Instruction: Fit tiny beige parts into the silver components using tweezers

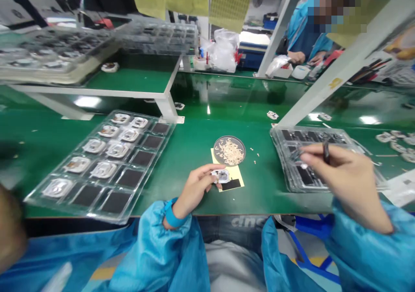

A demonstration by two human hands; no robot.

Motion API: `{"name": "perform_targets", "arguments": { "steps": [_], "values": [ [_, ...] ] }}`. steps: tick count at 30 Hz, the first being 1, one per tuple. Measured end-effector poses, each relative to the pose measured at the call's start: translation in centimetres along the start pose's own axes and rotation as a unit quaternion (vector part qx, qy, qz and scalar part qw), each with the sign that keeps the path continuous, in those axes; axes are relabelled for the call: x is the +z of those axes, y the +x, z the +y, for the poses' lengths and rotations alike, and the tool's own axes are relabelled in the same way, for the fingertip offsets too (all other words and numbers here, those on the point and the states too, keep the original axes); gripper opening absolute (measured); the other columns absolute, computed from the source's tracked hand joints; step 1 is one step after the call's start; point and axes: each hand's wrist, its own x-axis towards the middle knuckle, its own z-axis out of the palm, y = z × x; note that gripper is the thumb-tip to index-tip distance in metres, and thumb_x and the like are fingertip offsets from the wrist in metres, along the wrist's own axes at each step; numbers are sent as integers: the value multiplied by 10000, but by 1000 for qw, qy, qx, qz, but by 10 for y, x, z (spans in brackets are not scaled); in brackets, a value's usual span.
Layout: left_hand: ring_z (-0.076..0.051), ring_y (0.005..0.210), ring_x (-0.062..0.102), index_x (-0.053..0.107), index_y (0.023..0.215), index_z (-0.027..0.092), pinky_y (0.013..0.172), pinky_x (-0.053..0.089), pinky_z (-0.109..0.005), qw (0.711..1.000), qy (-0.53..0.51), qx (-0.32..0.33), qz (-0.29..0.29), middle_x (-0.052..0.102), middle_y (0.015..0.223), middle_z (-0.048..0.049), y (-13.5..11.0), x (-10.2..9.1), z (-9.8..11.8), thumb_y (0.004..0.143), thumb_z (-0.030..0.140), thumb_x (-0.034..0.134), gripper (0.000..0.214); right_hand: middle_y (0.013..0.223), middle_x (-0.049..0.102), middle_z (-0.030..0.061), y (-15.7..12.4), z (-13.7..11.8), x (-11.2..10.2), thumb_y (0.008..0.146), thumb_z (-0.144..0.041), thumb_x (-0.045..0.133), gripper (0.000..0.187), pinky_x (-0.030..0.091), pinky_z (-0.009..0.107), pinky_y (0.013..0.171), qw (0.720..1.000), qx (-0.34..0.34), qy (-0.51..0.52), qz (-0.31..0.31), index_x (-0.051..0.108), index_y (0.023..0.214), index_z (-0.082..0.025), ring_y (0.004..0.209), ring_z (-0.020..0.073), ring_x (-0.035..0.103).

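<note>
Left hand (196,185) pinching small white part (221,176)
I see right hand (345,177) grip dark tool (326,152) over plastic tray (288,153) at two o'clock.

Bright, even indoor light, apparently overhead. Lamps show as hard white glare patches on the green surface (207,197), mostly far side, plus long reflections. Plastic tray (288,171) throws small glints. Shadows soft and short. Wide-angle distortion toward the frame edges, white post (343,58) runs steeply tilted. Dark shape (9,227) at left edge is out of focus. Center reasonably sharp.
</note>
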Motion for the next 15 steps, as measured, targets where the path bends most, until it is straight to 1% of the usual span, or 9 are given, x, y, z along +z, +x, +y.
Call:
{"name": "perform_targets", "arguments": {
  "steps": [2, 4, 6, 8, 10, 12, 15],
  "values": [
    [-127, 679, 624, 707, 1193, 112, 561, 401, -210, 1000, -3, 12, -1, 736, 870, -75, 0, 3, -2, 846, 249, 637, 380, 856, 761, 50, -27, -17, 26, 773, -432, 816, 251, 538, 315, 624, 991, 9, 71, -110, 791, 901, -219, 723, 204, 692],
    [-139, 754, 663, 704, 1188, 123, 658, 486, -224, 1000, -6, 24, 3, 746, 989, -89, 0, 7, -6, 839, 234, 677, 367, 786, 746, 53, -45, -22, 52, 785, -428, 799, 249, 514, 284, 590, 970, 29, 126, -205, 774, 846, -188, 661, 176, 666],
    [-161, 843, 688, 699, 1193, 132, 766, 535, -253, 999, -6, 33, 9, 747, 1049, -97, 0, 13, -10, 832, 237, 719, 377, 708, 710, 51, -54, -18, 77, 811, -452, 768, 286, 453, 270, 535, 953, 52, 163, -249, 745, 803, -167, 587, 151, 603],
    [-173, 864, 699, 710, 1176, 129, 785, 551, -262, 999, -3, 38, 24, 755, 1029, -100, 0, 18, -12, 831, 262, 742, 371, 692, 686, 51, -59, -13, 94, 824, -484, 750, 331, 414, 272, 536, 941, 71, 187, -274, 715, 777, -158, 581, 143, 560],
    [-177, 822, 709, 740, 1125, 114, 746, 561, -260, 998, 4, 39, 42, 766, 986, -106, 0, 22, -12, 838, 305, 744, 344, 709, 674, 51, -63, -8, 105, 827, -503, 747, 356, 405, 278, 572, 928, 86, 211, -296, 696, 772, -155, 613, 144, 545],
    [-184, 793, 718, 766, 1074, 101, 717, 568, -261, 997, 12, 39, 59, 772, 959, -110, 1, 25, -9, 848, 353, 737, 340, 703, 655, 45, -66, -6, 111, 829, -509, 746, 367, 393, 279, 594, 917, 97, 233, -309, 686, 769, -152, 627, 140, 528],
    [-209, 881, 729, 785, 1055, 96, 788, 573, -272, 996, 25, 49, 72, 773, 990, -109, 0, 27, -3, 881, 403, 698, 363, 678, 632, 32, -69, -8, 115, 836, -498, 742, 365, 370, 269, 595, 911, 103, 246, -315, 687, 757, -147, 619, 127, 505]
  ]
}}
